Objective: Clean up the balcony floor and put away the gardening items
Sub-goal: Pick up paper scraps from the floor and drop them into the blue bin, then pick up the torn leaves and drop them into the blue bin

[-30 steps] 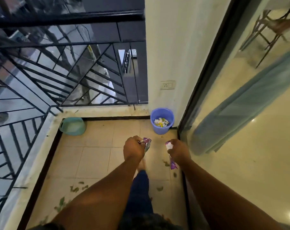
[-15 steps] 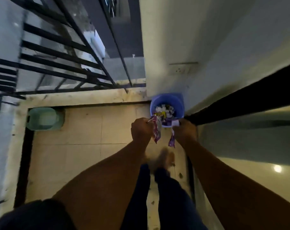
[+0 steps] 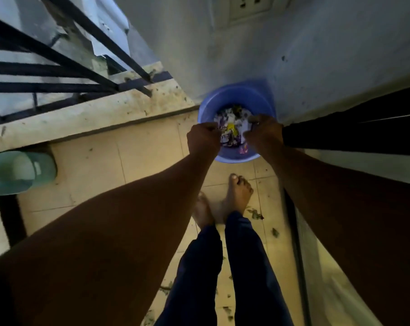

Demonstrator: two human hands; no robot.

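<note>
Hovering over the blue bin, the left hand and right hand have curled fingers; whether they hold scraps, I cannot tell. Litter lies directly below, between them.

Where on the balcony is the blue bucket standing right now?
In the head view the blue bucket stands on the tiled floor in the far corner against the white wall, under the wall socket, directly beneath both hands.

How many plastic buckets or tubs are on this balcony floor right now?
2. A blue round plastic bucket of scraps stands in the corner by the wall; a pale green plastic tub lies by the left edge. Others may sit out of frame.
</note>
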